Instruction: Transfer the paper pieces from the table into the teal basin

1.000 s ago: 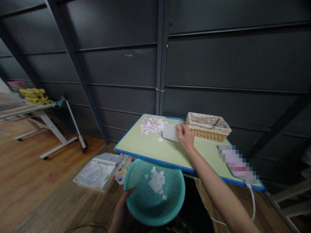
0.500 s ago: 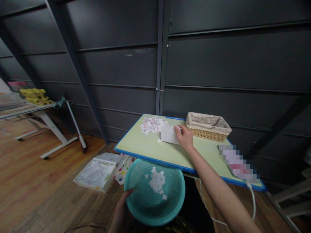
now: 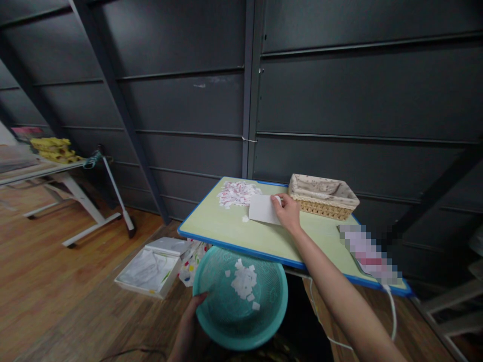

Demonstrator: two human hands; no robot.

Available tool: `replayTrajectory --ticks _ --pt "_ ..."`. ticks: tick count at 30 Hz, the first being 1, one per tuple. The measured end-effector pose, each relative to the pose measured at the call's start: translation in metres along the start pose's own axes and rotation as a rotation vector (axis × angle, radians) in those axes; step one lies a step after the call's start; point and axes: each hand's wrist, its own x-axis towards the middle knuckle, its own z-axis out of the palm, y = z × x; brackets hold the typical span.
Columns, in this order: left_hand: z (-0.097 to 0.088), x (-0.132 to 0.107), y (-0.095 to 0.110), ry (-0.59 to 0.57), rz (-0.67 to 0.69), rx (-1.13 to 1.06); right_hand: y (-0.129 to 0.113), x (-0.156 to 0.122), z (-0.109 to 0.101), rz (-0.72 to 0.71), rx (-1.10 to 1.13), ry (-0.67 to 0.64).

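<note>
My right hand [image 3: 287,211] pinches a white card [image 3: 263,208] by its right end, low over the pale green tabletop [image 3: 226,226]. Just beyond the card's left end lies a heap of small white paper pieces with reddish marks [image 3: 237,193]. One small white scrap [image 3: 245,219] sits by the card's lower left corner. Below the table edge, my left hand [image 3: 195,304] grips the left rim of a teal plastic basin [image 3: 241,342], its fingers partly hidden under the basin. Several small white paper squares [image 3: 243,281] lie inside it.
A lined wicker basket [image 3: 323,193] stands at the table's back right. A blurred-out flat item [image 3: 370,256] lies at the right edge, with a white cable [image 3: 393,311] hanging there. An open white box [image 3: 149,271] is on the floor at left. A dark panelled wall [image 3: 188,105] rises behind.
The small scrap has shifted slightly left along the tabletop, and the card's left end has moved a little left with it. My left hand and the basin have stayed in place.
</note>
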Motion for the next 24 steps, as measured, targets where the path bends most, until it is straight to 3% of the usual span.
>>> replayTrajectory --ticks 5,9,17,24 --pt "-0.0018 0.0023 0.0001 -0.045 0.011 0.005 0.0007 -0.0013 0.0015 -0.005 0.003 -0.033" --pt "0.0033 -0.0008 -0.0004 0.012 0.050 0.005 0.0020 -0.0010 0.0022 0.006 0.006 -0.025" --pt "0.0065 -0.0039 -0.0009 -0.003 0.065 -0.004 0.0015 -0.0034 0.0054 -0.019 0.020 -0.074" --pt "0.0024 0.0027 0.0012 -0.033 0.127 -0.011 -0.0018 -0.0043 -0.0011 -0.115 -0.148 -0.069"
